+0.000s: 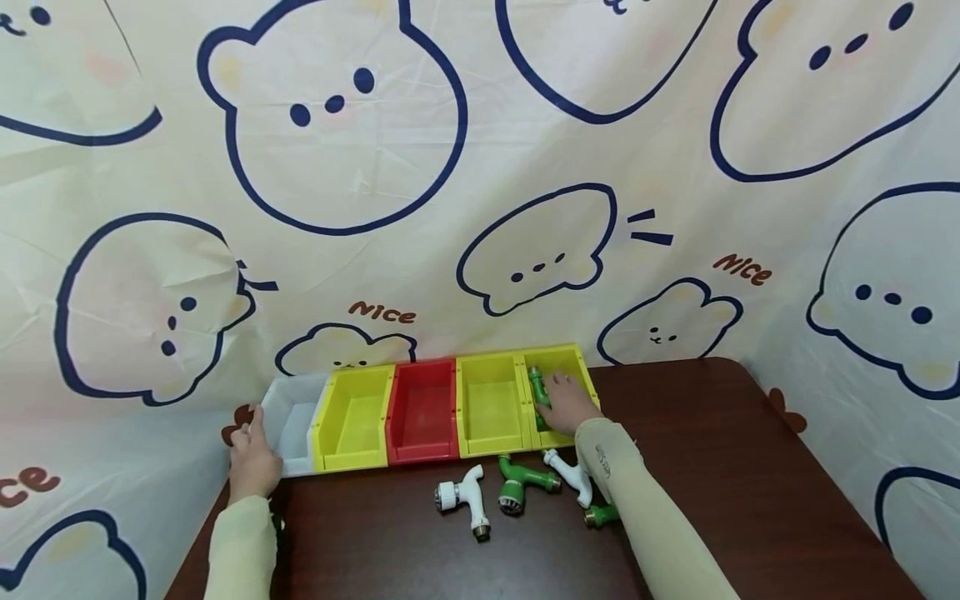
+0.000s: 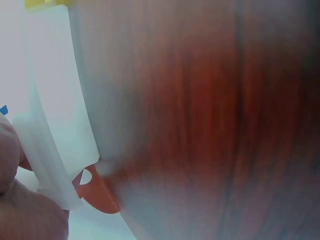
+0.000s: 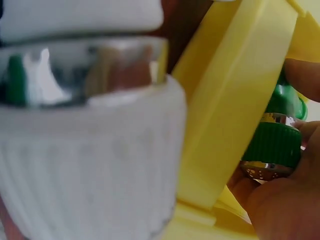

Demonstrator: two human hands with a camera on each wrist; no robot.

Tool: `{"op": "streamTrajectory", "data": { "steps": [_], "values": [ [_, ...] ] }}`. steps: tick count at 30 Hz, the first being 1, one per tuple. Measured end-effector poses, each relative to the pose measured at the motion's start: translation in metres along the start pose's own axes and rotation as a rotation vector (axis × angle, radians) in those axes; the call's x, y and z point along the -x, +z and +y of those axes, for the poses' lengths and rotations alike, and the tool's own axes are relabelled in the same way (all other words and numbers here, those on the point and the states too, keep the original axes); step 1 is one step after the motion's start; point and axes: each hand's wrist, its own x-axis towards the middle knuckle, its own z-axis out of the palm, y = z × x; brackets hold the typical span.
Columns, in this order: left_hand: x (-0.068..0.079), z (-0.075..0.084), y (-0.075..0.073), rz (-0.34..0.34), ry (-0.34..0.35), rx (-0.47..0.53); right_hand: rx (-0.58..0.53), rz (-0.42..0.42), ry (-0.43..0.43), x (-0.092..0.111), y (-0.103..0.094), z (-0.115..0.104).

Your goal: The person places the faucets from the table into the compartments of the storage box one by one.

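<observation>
My right hand (image 1: 570, 402) reaches into the rightmost yellow bin (image 1: 582, 367) and holds a green tap (image 1: 538, 387). In the right wrist view, fingers and thumb curl round that tap's ribbed green collar (image 3: 275, 144), beside the bin's yellow wall. At the other end of the row, my left hand (image 1: 253, 462) grips the left side of a white bin (image 1: 298, 408). The left wrist view shows its fingers against the white wall (image 2: 50, 150), partly cut off by the frame. Below the bins lie a white tap (image 1: 471, 498), a green tap (image 1: 521, 483) and another white tap (image 1: 573, 477).
Between the end bins stand a yellow bin (image 1: 354, 417), a red bin (image 1: 423, 412) and another yellow bin (image 1: 491, 408), joined in a row. One more green tap (image 1: 600, 515) is partly hidden under the right sleeve. A printed curtain (image 1: 525, 167) hangs behind the dark wooden table (image 1: 450, 567).
</observation>
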Motion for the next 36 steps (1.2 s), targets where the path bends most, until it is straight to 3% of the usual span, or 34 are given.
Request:
{"op": "streamTrajectory", "data": {
  "steps": [13, 30, 34, 36],
  "values": [
    [0.0, 0.0, -0.001, -0.017, -0.021, 0.011, -0.072, -0.052, 0.042, -0.002, 0.014, 0.004],
    [0.0, 0.001, 0.0, -0.008, -0.014, 0.003, 0.001, -0.092, 0.063, -0.006, 0.018, 0.005],
    [0.0, 0.001, -0.001, -0.005, -0.012, 0.006, -0.023, -0.103, 0.01, -0.006, 0.017, 0.009],
    [0.0, 0.0, -0.001, -0.001, -0.014, 0.006, 0.022, -0.075, -0.003, 0.002, 0.013, 0.0]
  ]
}}
